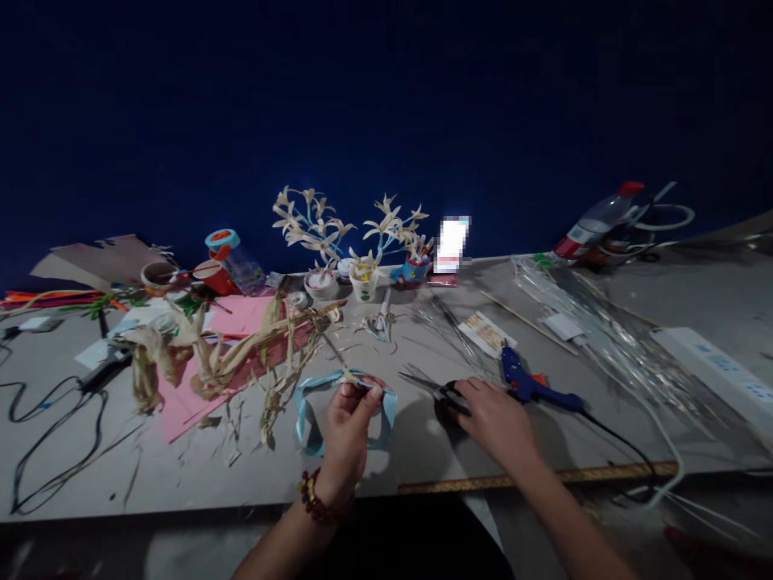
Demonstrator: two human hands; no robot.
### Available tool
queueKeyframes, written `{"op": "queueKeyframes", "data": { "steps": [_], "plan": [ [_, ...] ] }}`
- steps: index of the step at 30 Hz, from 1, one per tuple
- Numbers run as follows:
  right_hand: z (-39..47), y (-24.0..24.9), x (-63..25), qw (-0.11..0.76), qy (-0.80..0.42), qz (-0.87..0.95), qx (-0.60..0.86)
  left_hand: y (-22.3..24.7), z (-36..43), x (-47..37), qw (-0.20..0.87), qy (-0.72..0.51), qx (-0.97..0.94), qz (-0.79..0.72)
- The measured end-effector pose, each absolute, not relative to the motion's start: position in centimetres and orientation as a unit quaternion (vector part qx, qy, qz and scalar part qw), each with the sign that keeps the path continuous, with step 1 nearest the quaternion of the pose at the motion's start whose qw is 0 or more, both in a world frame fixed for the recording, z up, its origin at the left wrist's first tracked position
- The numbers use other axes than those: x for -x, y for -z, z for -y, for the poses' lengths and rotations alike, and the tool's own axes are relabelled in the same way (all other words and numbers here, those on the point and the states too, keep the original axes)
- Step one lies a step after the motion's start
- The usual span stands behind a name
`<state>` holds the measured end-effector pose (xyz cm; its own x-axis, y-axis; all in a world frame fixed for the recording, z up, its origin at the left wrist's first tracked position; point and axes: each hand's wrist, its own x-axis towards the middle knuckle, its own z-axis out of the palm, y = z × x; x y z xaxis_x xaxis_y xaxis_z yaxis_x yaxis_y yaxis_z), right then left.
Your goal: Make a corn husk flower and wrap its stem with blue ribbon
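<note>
Pinched fingers of my left hand [352,419] hold a blue ribbon [311,415], which loops out on both sides of the hand. A thin stem rises from the same pinch toward the upper left. To the right, the fingers of my right hand [486,415] are on the black handles of the scissors [448,401], whose blades point left over the table. Just beyond my right hand lies a blue glue gun [535,387] with a black cord.
Husk flowers [311,221] stand in small pots at the back. Dried husks [208,358] lie on pink paper [181,403] at left. Wires, a stick, a plastic bottle [595,225] and a white power strip [716,366] are at right. A lit phone [452,242] stands behind.
</note>
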<state>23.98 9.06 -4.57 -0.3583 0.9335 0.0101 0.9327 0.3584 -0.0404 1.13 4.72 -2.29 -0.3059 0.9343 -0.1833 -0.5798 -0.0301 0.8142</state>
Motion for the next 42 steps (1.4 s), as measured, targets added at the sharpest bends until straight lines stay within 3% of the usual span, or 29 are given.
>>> {"op": "queueKeyframes", "data": {
  "steps": [17, 27, 30, 33, 36, 42],
  "plan": [
    [-9.4, 2.7, -23.3, -0.1, -0.058, 0.787, 0.606, 2.6, -4.7, -0.3, 0.598, -0.645, -0.185, -0.439],
    [-9.4, 1.7, -23.4, -0.101, -0.105, 0.78, 0.609, 3.4, -4.8, 0.6, 0.618, -0.6, -0.183, -0.474],
    [-9.3, 2.3, -24.3, -0.056, -0.195, 0.791, 0.578, 2.7, -4.8, 0.6, 0.618, -0.602, -0.189, -0.469],
    [-8.6, 3.2, -25.0, 0.05, -0.443, 0.723, 0.527, 2.1, -5.0, 0.8, 0.629, -0.602, -0.192, -0.453],
    [-7.3, 3.5, -25.2, 0.077, -0.601, 0.64, 0.472, 1.9, -5.2, 1.0, 0.636, -0.6, -0.202, -0.442],
    [-4.5, 3.1, -24.7, 0.093, -0.7, 0.566, 0.424, 2.2, -5.0, 0.5, 0.653, -0.576, -0.216, -0.442]
  ]
}}
